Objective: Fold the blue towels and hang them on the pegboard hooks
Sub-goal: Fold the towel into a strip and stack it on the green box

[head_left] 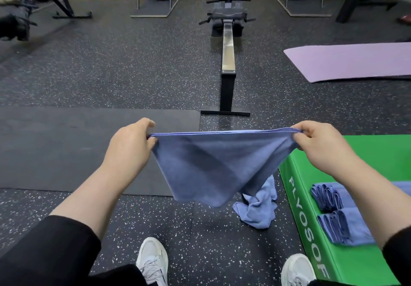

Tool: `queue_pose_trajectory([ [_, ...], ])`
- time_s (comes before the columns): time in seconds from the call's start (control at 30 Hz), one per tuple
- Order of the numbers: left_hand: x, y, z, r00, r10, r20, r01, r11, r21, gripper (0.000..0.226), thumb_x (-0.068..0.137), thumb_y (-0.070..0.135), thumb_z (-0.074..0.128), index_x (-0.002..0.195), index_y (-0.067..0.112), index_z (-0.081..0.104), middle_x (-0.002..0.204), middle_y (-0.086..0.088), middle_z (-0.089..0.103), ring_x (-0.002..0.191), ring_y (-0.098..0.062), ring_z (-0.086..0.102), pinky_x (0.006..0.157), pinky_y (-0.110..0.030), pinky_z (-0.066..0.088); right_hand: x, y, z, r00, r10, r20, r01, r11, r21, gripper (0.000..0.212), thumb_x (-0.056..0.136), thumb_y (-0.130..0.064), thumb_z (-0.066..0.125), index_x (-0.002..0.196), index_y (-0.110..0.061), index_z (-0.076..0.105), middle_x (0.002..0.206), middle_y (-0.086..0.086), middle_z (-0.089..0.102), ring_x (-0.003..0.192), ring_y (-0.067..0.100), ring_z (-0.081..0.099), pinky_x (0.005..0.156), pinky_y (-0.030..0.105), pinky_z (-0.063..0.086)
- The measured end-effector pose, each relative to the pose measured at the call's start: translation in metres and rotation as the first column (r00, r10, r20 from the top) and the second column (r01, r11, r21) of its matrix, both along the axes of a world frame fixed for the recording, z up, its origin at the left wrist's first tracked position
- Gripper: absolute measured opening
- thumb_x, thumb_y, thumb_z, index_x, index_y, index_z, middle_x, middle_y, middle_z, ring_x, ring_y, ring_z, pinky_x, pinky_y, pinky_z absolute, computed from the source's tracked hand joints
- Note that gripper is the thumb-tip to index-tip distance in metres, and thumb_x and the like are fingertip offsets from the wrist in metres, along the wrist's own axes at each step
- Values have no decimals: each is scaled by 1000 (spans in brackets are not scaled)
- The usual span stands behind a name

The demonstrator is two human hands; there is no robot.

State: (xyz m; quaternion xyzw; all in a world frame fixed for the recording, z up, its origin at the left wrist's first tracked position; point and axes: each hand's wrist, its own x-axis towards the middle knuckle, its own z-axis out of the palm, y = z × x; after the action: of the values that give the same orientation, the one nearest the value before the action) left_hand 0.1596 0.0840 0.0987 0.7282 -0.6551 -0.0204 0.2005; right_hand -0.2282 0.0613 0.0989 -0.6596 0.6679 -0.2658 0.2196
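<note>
Blue towel (213, 165) stretched mid-air, left hand (131, 143) and right hand (320, 143) each with a pinching grip on one top corner, doubled edge taut for an even fold. Below that grip, a crumpled towel (258, 208) on the floor (200, 241); right of it, folded towels (335, 214) stacked on the green plyo box (311, 252).

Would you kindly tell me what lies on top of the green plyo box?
Two stacks of folded blue towels lie on the green plyo box. The right forearm covers their far ends.
</note>
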Motion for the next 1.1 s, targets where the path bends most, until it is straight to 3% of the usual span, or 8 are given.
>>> queue_pose_trajectory([
  [0.07, 0, -2, 2, 998, -10, 66, 10, 1000, 9, 14, 97, 19, 62, 106, 15, 72, 97, -9, 71, 94, -36, 63, 74, -38, 43, -5, -4, -5, 1000, -26, 4, 26, 999, -48, 18, 95, -9, 58, 88, -21, 70, 70, -2, 70, 72, 28, 64, 71, 37, 49],
  [0.17, -3, -2, 10, 1000, 8, -24, -9, 999, -35, 15, 101, 22, 57, 99, 16, 71, 92, -5, 60, 85, -29, 56, 72, -35, 38, -10, -6, -9, 998, -66, 5, 66, 996, -63, 13, 95, -15, 61, 87, -20, 69, 75, 0, 74, 78, 31, 69, 79, 45, 55],
  [0.4, 0, -2, 19, 983, 56, -177, -60, 998, -22, 15, 102, 25, 54, 96, 22, 67, 84, -1, 68, 85, -28, 60, 69, -34, 39, -13, 2, -2, 994, -45, -103, 29, 988, -150, 13, 100, -16, 58, 97, -19, 70, 84, 6, 69, 83, 31, 59, 68, 34, 34],
  [0.57, 0, -2, 28, 953, 50, -300, -79, 993, -87, 16, 101, 23, 55, 93, 18, 68, 82, -2, 67, 83, -28, 59, 70, -33, 39, -19, 4, 9, 998, 33, -52, -41, 987, -153, 14, 100, -17, 57, 99, -24, 69, 85, 4, 72, 80, 27, 62, 66, 34, 38],
  [0.8, -14, -4, 34, 727, -42, -686, -60, 991, -124, 18, 95, 34, 54, 92, 25, 69, 93, -8, 73, 83, -19, 63, 92, -54, 56, -21, 4, 10, 999, 6, -47, -11, 994, -109, 13, 97, -17, 58, 91, -21, 69, 82, 0, 71, 77, 25, 60, 68, 34, 41],
  [0.97, -45, -6, 42, 720, -166, -673, 68, 983, -169, 17, 99, 30, 55, 89, 31, 69, 74, 4, 66, 68, -8, 51, 71, -33, 42, -17, 3, 6, 972, 19, -234, 5, 995, 100, 12, 90, -14, 59, 84, -21, 66, 84, 3, 71, 81, 29, 62, 71, 36, 46],
  [1.03, -63, -4, 45, 777, -233, -585, 167, 972, -165, 15, 101, 28, 56, 91, 30, 68, 73, 7, 67, 66, -4, 50, 68, -26, 41, -13, 5, 5, 960, 94, -263, -43, 980, 192, 14, 89, -21, 68, 102, -22, 67, 104, 0, 72, 94, 24, 65, 84, 36, 50],
  [1.1, -83, -1, 48, 798, -329, -506, 300, 944, -140, 13, 101, 26, 58, 92, 28, 68, 65, 18, 62, 60, 2, 48, 61, -14, 36, 2, 9, 10, 967, 199, -157, -168, 967, 191, 46, 85, -34, 77, 127, -26, 60, 120, -9, 65, 108, 13, 62, 96, 31, 47],
])
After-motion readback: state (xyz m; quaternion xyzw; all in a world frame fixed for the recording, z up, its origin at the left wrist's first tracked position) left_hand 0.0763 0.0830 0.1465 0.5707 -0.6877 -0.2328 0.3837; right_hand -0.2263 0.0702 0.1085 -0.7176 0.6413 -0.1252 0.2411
